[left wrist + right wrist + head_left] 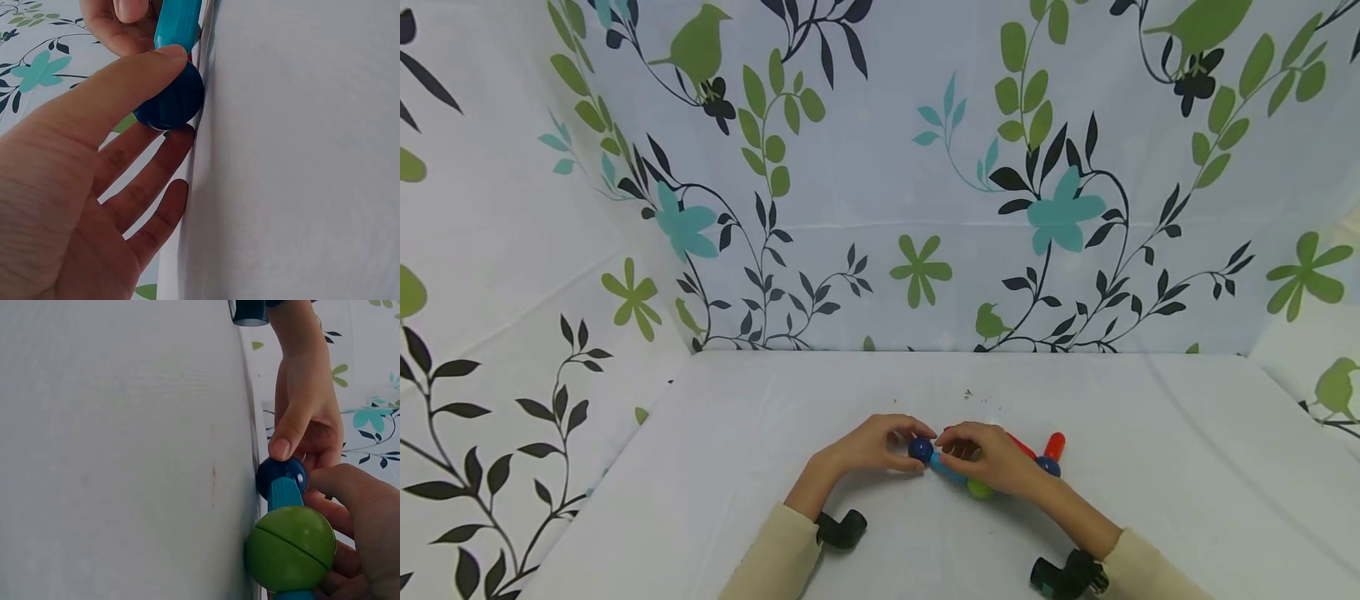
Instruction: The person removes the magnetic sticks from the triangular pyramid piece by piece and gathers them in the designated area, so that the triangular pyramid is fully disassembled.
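My left hand (880, 443) pinches a dark blue ball (921, 450) between thumb and fingers. In the left wrist view its thumb lies across the dark blue ball (172, 103), where a light blue stick (178, 25) joins it. My right hand (1000, 458) holds that light blue stick close to the ball, with its fingers partly behind it. A green ball (290, 547) sits at the stick's other end in the right wrist view. Beyond the right hand, red sticks (1055, 446) and another dark blue ball (1048, 466) show; the hand hides how they join.
All of this lies on a white-covered table (760, 408). A patterned cloth (850, 183) with leaves and birds hangs behind it and along the sides. Dark wrist cameras (842, 529) sit on both wrists.
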A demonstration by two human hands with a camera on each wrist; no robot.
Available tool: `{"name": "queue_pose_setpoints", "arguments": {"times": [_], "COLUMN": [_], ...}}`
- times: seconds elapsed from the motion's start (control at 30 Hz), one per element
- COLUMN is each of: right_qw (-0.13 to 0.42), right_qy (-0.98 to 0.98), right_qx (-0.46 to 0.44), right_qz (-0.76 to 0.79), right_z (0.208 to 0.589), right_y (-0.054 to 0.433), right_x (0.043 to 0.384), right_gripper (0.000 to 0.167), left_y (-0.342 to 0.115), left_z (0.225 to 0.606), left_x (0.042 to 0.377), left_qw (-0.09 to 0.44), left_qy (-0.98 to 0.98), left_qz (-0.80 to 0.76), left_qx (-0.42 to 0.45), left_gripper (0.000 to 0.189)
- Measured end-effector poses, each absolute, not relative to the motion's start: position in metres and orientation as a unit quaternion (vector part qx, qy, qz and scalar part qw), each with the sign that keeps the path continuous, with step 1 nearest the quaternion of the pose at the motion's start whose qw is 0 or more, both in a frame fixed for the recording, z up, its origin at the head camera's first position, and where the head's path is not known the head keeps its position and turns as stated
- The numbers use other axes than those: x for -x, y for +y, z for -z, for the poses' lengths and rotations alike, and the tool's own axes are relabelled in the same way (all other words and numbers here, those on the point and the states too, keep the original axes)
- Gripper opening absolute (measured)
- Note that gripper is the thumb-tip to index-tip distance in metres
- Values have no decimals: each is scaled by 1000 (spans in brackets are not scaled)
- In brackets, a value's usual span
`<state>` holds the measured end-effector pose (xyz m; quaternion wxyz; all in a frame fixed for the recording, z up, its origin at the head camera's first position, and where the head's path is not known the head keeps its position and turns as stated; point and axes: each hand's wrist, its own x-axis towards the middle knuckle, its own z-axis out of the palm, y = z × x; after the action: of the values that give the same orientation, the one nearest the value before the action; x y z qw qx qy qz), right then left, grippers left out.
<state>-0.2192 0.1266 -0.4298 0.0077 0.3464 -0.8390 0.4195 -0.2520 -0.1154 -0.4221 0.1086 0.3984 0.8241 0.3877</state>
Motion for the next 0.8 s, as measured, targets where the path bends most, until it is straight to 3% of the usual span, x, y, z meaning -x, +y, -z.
{"name": "queue_pose_setpoints", "arguments": {"times": [0.8], "right_qw": [-13], "right_qy": [-855], "right_qx": [-335], "right_qz": [-397], "right_z": [435], "right_y": [116], "right_x": [216], "right_gripper": [12], "left_y": [-116], "left_z": [430], "left_x": [257], "left_qw": [121], "left_qy": [819], "left_qz": [-396], "left_qx": [-397], "left_gripper": [38]}}
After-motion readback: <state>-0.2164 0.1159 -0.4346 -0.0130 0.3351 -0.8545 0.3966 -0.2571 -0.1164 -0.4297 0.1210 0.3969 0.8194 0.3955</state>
